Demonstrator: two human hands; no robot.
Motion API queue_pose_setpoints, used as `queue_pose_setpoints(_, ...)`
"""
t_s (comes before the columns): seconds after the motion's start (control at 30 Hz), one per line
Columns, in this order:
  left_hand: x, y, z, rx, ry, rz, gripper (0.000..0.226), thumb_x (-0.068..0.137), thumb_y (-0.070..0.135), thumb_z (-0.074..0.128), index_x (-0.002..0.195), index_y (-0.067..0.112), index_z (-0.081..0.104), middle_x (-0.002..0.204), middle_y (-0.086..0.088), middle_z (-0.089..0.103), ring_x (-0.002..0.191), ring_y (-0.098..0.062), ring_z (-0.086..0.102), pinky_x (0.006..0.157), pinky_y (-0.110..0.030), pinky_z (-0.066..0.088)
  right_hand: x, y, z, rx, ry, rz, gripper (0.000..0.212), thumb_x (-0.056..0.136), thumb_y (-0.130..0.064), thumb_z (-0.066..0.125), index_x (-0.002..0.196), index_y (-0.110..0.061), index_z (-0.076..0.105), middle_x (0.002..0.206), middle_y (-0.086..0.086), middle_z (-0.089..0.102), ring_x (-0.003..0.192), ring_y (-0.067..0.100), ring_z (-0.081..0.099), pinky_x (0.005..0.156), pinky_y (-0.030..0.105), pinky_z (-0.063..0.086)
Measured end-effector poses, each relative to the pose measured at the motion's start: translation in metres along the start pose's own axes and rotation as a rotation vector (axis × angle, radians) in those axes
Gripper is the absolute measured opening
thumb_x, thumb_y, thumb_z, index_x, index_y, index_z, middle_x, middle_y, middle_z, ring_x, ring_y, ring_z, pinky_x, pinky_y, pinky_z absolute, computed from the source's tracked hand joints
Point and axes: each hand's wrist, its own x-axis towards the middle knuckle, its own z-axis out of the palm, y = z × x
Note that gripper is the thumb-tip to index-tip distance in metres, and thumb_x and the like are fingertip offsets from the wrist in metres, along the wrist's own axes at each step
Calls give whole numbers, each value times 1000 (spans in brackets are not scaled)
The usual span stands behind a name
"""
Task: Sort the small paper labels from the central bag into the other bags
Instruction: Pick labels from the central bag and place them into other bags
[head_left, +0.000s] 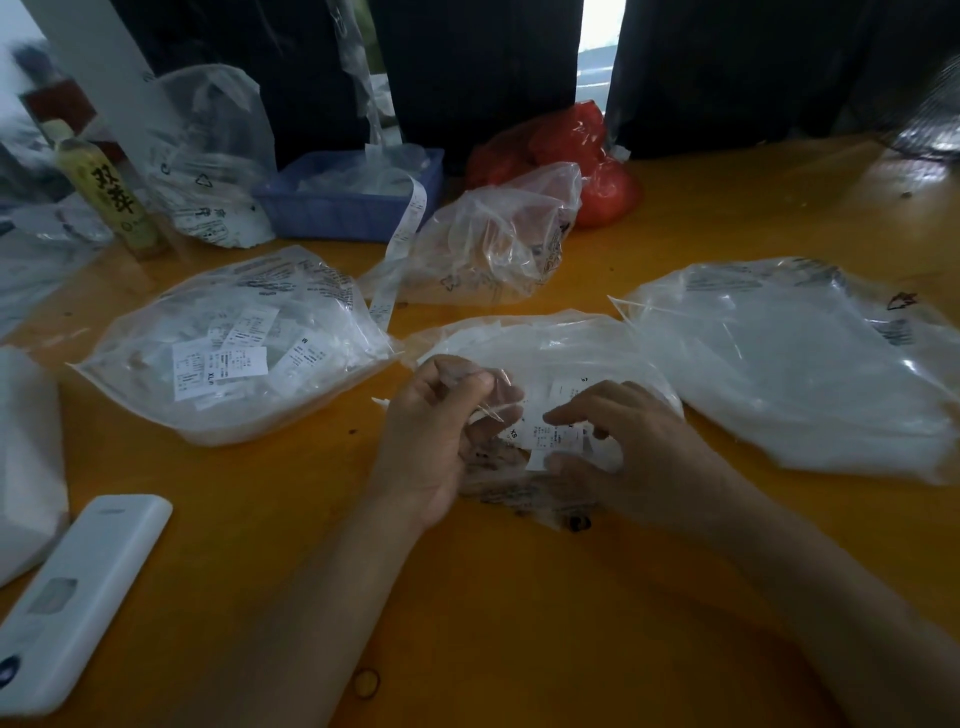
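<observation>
central bag (561, 353) lies mid-desk, a little toward the near edge, clear plastic with white paper labels (550, 434) inside. left hand (434, 441) grips the bag's left side, fingers (467, 387) curled and pinching a fold of the plastic. right hand (628, 447) is at the bag's mouth, thumb and index finger pinching a label; one label beside it reads "xs". both forearms reach in from the near edge.

left bag (234, 343) sits toward the desk's left edge, just beside the central bag, full of labels, one marked "xl". right bag (800, 364) sits toward the right edge, its corner touching or nearly touching the central bag, contents white and blurred. a fourth clear bag (493, 239) lies behind the central one, toward the far edge, crumpled.

orange desk (519, 597). blue tray (353, 197) at the far edge with a white label strip (400, 249) hanging out onto the desk. red bag (587, 150) at the far edge behind the fourth bag. bottle (111, 192) with printed characters at the far left corner, another clear bag (208, 156) beside it. white remote (78, 597) at the near left corner. rubber band (367, 682) by the near edge.
</observation>
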Motion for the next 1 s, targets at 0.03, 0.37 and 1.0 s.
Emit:
queue_pose_setpoints(0.03,0,-1,0,10,2,3,17,101,2,61,88,11,67,94,-13,76,94,-25,76,75,-34,63,0,1,1,-42,-45,-26,56,86,-71,50,127,-37,63,118,-22,56,105,-1,45,86,20,39)
queue_pose_setpoints(0.37,-1,-7,1,285,35,41,11,93,24,79,87,32,80,92,0,78,86,-13,73,71,-41,60,-2,-4,-1,564,406,321,18,100,-41,58,86,-34,68,74,-14,70,58,2,61,53,14,48)
queue_pose_setpoints(1.0,-6,-11,5,382,-69,77,29,88,37,79,106,13,79,107,-2,82,106,-19,78,93,-35,62,-6,-10,-10,1058,475,263,13,97,-5,64,89,-14,61,84,2,68,80,22,66,82,46,57)
